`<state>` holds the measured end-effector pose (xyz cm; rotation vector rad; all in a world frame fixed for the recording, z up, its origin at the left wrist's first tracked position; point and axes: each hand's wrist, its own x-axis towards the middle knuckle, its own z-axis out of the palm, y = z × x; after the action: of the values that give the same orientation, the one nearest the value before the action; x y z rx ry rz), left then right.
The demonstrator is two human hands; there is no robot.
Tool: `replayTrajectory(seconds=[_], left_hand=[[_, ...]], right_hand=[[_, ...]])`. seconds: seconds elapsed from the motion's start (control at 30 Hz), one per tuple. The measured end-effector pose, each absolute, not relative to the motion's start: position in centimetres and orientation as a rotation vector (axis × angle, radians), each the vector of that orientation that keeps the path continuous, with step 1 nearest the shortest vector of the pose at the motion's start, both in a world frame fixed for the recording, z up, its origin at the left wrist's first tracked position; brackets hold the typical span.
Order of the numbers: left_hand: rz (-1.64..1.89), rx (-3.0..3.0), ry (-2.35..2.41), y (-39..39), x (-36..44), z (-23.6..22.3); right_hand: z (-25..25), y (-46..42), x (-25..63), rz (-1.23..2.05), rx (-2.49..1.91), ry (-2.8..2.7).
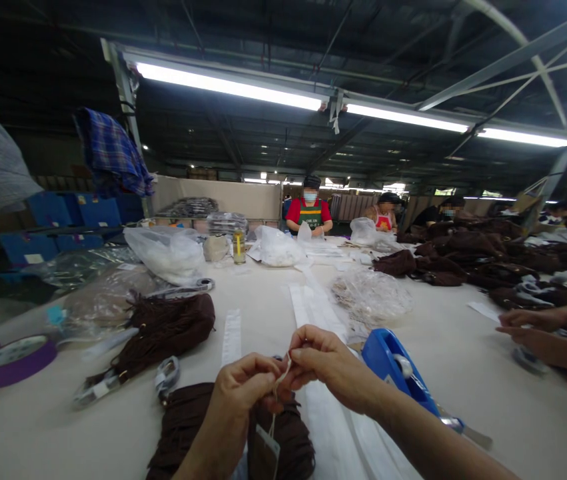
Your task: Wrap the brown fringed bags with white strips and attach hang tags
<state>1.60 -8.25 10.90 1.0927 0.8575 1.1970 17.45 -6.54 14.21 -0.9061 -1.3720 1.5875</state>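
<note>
My left hand (240,387) and my right hand (330,367) meet in front of me, both pinched on a thin pale string (281,379). The string runs down to a white tag (268,443) hanging over a dark brown fringed piece (288,433) that lies on the white table (258,293) below my hands. A blue tagging tool (398,367) rests just right of my right hand. Another brown fringed bundle (163,330) lies to the left.
White paper strips (232,337) and clear plastic bags (373,297) lie ahead. Purple tape rolls (16,360) sit at the left edge. A heap of brown pieces (488,263) fills the right. A co-worker's hands (538,333) rest at right; other people work at the far end.
</note>
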Motion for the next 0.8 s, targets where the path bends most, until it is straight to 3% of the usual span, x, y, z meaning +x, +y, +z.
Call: replayTrajectory(seconds=[0.67,0.8], left_hand=[[1.084,1.299,1.048,-6.8,2.0,13.7],[1.148,1.331,1.080,-6.3,1.7,13.9]], right_hand=[[13.9,-6.0,16.2,1.331,-0.903,-1.418],[12.6,-5.8,15.1,1.579,-0.800,-1.152]])
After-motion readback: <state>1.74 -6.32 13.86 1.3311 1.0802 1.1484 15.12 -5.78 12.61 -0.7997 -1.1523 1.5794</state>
